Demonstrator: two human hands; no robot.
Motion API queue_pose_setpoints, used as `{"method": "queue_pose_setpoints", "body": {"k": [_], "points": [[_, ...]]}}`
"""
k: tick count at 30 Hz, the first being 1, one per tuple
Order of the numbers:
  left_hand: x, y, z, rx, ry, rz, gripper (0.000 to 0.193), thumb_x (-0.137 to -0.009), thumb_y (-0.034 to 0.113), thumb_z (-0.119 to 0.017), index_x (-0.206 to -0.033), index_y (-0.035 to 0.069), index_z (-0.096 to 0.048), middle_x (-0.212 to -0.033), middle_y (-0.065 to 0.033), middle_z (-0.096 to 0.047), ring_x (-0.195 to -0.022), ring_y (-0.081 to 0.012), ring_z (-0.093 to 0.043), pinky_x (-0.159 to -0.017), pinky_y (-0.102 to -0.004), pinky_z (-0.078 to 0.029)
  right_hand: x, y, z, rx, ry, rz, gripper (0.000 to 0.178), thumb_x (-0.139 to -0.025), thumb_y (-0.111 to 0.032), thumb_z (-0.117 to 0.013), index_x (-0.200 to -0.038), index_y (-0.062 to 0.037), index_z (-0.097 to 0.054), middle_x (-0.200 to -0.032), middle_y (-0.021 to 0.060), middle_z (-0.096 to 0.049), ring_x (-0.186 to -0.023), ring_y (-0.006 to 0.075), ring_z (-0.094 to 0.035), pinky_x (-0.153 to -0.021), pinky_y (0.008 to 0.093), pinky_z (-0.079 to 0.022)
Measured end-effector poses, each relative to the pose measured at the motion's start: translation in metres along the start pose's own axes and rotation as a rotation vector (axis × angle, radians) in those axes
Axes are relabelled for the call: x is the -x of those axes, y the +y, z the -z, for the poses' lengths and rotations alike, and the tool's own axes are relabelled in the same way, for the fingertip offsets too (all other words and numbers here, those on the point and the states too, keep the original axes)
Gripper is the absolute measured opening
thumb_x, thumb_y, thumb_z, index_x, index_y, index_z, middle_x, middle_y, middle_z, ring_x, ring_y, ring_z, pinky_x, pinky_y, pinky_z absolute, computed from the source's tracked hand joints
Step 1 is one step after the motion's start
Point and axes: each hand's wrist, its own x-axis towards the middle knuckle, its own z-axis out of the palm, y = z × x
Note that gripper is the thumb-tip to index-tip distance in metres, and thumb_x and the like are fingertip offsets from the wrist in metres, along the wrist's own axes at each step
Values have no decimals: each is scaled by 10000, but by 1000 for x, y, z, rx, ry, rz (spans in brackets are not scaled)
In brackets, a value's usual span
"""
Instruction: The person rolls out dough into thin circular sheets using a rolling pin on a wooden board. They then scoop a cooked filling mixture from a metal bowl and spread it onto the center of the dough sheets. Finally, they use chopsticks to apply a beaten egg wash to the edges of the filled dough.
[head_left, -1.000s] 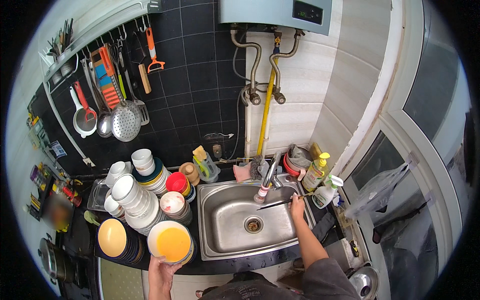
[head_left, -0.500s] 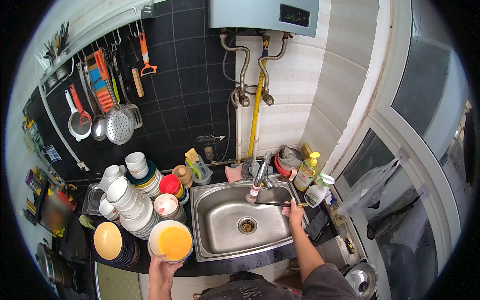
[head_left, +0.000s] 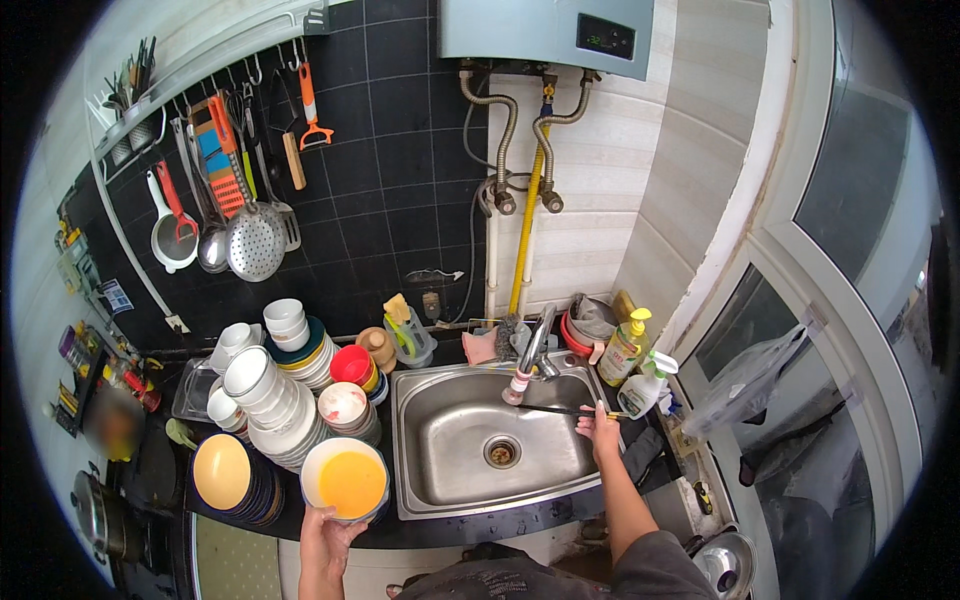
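Note:
My left hand (head_left: pixel 328 535) grips the underside and near rim of a white bowl (head_left: pixel 313 474), which sits low at the counter's front edge, left of the sink. Smooth yellow liquid (head_left: pixel 353 484), like beaten egg, lies in it. Over the right side of the steel sink (head_left: pixel 440 430), my right hand (head_left: pixel 601 433) is closed on dark chopsticks (head_left: pixel 556 409) with gold-coloured ends. Their dark tips point left, close under the spout of the faucet (head_left: pixel 534 352). Whether water runs there is too fine to tell.
Stacked white bowls (head_left: pixel 265 395) and dark-rimmed plates with a yellow top (head_left: pixel 222 471) crowd the counter at left. A yellow-pump soap bottle (head_left: pixel 625 350) and a white spray bottle (head_left: pixel 645 386) stand right of the sink. Utensils, including a skimmer (head_left: pixel 255 243), hang above.
The whole view has shifted slightly, so the sink and wall appear farther right. Both hands keep their holds on the bowl and the chopsticks, with little other movement.

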Motion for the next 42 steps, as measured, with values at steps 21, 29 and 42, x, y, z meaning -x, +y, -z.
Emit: {"method": "queue_pose_setpoints", "body": {"k": [21,29,42], "points": [[11,1,1,13,43,-72,490,-699,121,-538,-1156,-15,-424,-974,-160,-583,-760,-256,-637,-570,-326,-586,-6,17,-25,-58,-40,-6,467,-887,-398,-493,-953,48,-615,-706,96,-594,-567,146,-589,-560,265,-526],[2,-5,9,13,5,0,528,-705,122,-511,-1208,47,-371,-1063,-160,-541,-836,-279,-615,-567,-347,-574,1,4,-3,-76,-33,-9,468,-890,-402,-486,-983,43,-597,-725,82,-588,-603,137,-575,-602,281,-524],[6,-2,5,-7,60,-23,553,-685,131,-530,-1208,43,-372,-1047,-151,-542,-815,-267,-618,-551,-328,-578,-23,18,-41,114,-130,28,522,-887,-428,-470,-902,75,-612,-669,120,-594,-535,175,-587,-524,279,-518]]}}
